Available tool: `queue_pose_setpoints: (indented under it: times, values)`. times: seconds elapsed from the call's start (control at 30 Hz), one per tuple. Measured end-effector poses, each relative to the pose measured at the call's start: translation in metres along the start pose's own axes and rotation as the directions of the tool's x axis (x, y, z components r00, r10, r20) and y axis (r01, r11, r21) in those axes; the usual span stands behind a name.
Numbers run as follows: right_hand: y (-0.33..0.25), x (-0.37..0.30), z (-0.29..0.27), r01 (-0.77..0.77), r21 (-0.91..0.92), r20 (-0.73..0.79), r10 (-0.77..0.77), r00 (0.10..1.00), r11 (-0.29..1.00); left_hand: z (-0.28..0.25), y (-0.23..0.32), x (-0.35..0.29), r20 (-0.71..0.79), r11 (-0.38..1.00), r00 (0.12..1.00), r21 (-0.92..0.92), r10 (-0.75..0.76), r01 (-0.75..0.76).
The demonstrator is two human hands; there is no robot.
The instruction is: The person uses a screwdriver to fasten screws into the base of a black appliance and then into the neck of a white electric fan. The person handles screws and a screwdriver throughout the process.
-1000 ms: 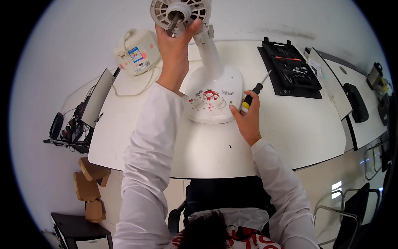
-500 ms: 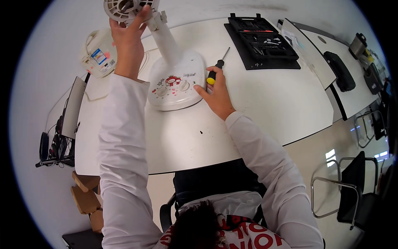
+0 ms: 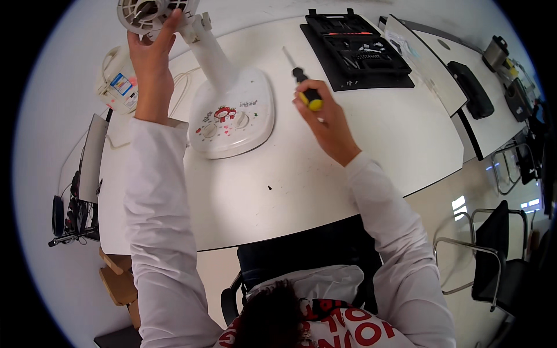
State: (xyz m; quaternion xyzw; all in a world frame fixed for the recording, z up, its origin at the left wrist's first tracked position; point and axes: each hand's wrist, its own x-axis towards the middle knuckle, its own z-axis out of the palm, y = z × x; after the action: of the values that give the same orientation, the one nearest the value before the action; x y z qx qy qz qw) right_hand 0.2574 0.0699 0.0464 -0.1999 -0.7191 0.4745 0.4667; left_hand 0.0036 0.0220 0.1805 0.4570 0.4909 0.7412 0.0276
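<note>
My left hand (image 3: 152,75) grips the round grilled motor housing (image 3: 134,16) at the head of a white desk fan. Its stand (image 3: 210,58) rises from a wide base (image 3: 258,110) with two knobs and a red cartoon print. Right of the base, my right hand (image 3: 332,127) is closed around a black-and-yellow screwdriver (image 3: 300,75). The shaft points up and away to the left, touching nothing. A tiny dark piece, maybe a screw (image 3: 269,187), lies on the white table (image 3: 313,197) in front of the base.
An open black tool case (image 3: 365,49) lies on a dark mat at the back right. Behind the left arm stands a cream appliance (image 3: 119,87) with a cord. A black case (image 3: 471,90) rests on the side table. Chairs (image 3: 490,249) stand at right, cardboard boxes (image 3: 119,284) at lower left.
My right hand has pulled away from the fan base to the right, and the screwdriver now tilts up to the left. The left hand keeps its grip on the housing. The view has shifted slightly.
</note>
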Motion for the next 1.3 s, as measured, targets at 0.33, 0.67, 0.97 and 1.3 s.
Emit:
queue_pose_setpoints:
  times: [0.33, 0.67, 0.97, 1.3]
  values:
    - [0.033, 0.017, -0.13, 0.349, -0.495, -0.299, -0.532, 0.792, 0.796, 0.029, 0.039, -0.043, -0.149, 0.856, 0.854, 0.241, 0.499, -0.458]
    - [0.074, 0.031, -0.202, 0.172, -0.519, -0.448, -0.438, 0.78, 0.837, 0.058, 0.052, -0.037, 0.329, 0.216, 0.668, 0.773, 0.667, -0.596]
    - [0.088, 0.034, -0.21, 0.237, -0.471, -0.3, -0.406, 0.863, 0.85, 0.113, 0.055, -0.102, 0.854, 0.377, 0.365, 0.22, 0.371, -0.9]
    - [0.098, 0.045, -0.224, 0.262, -0.462, -0.219, -0.396, 0.892, 0.847, 0.189, -0.086, -0.094, 0.808, 0.795, 0.484, 0.518, -0.335, -0.316]
